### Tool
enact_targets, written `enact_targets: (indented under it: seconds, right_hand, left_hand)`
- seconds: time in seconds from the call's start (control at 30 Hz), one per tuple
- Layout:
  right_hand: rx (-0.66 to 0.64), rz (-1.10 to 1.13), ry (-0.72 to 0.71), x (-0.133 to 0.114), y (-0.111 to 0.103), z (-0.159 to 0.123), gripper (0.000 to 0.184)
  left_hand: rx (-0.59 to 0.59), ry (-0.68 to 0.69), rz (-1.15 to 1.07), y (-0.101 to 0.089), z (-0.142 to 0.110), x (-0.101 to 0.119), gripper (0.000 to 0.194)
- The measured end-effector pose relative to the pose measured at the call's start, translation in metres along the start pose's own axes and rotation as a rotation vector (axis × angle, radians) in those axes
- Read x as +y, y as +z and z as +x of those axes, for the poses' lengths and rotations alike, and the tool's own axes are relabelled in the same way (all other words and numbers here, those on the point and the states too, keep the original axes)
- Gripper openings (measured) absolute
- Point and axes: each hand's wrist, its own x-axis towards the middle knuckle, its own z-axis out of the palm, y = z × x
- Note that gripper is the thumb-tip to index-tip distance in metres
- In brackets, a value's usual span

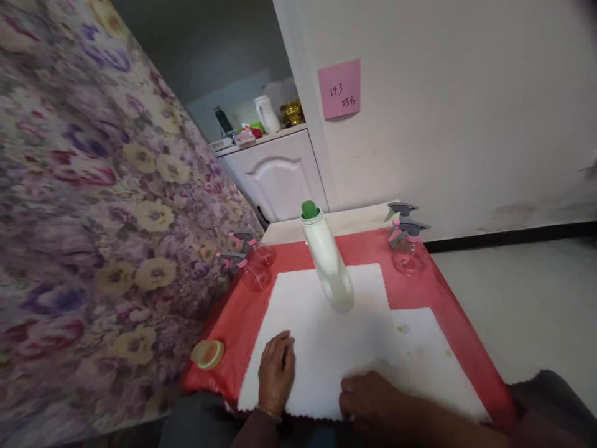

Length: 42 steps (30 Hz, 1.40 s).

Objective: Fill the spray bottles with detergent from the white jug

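A pale, tall jug-like plastic bottle (326,255) with a threaded neck and a built-in handle stands on a white cloth (317,348). Something green (308,210) sits in its mouth. In front of the bottle, my left hand (277,368) rests on the cloth, its fingers stretched forward and holding nothing visible. My right hand (370,395) lies on the cloth nearer the front edge, fingers curled in and slightly blurred; no object shows in it. Neither hand touches the bottle. A round yellowish cap-like piece (208,354) lies on the red cover, left of my left hand.
Pink spray bottles stand at the left (255,274) and right (410,256) edges of the red-covered table (364,249). A floral curtain (116,218) hangs along the left. Behind are a white cabinet (280,177) and a wall with a pink note (340,90).
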Motion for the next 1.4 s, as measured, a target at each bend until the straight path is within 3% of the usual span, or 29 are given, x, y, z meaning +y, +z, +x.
enact_targets:
  seconds: [0.27,0.53,0.8,1.0,1.2,1.3,1.4]
  right_hand:
    - [0.029,-0.055,0.045,0.003,0.020,0.003,0.013]
    - [-0.025,-0.052,0.237,-0.014,0.012,0.005,0.011]
    - [0.133,-0.022,0.461,-0.039,0.021,-0.003,0.011]
    - [0.176,0.047,0.524,-0.054,0.019,-0.005,0.022]
    - [0.417,0.026,0.367,-0.083,0.003,0.035,0.029]
    - [0.491,-0.067,0.344,-0.077,0.013,0.063,0.041]
    - [0.474,-0.153,0.379,-0.060,0.033,0.083,0.046]
  left_hand:
    - [-0.004,0.031,0.065,-0.001,0.001,0.004,0.021]
    - [0.016,0.040,0.061,0.000,0.001,0.008,0.022]
    - [0.044,0.056,0.051,0.002,0.000,0.010,0.024]
    - [0.074,0.063,0.010,0.006,0.000,0.008,0.023]
    - [0.063,0.046,-0.079,0.008,0.000,0.004,0.023]
    - [0.041,0.021,-0.138,0.007,-0.001,0.002,0.022]
    - [0.009,-0.007,-0.207,0.005,-0.001,-0.001,0.020]
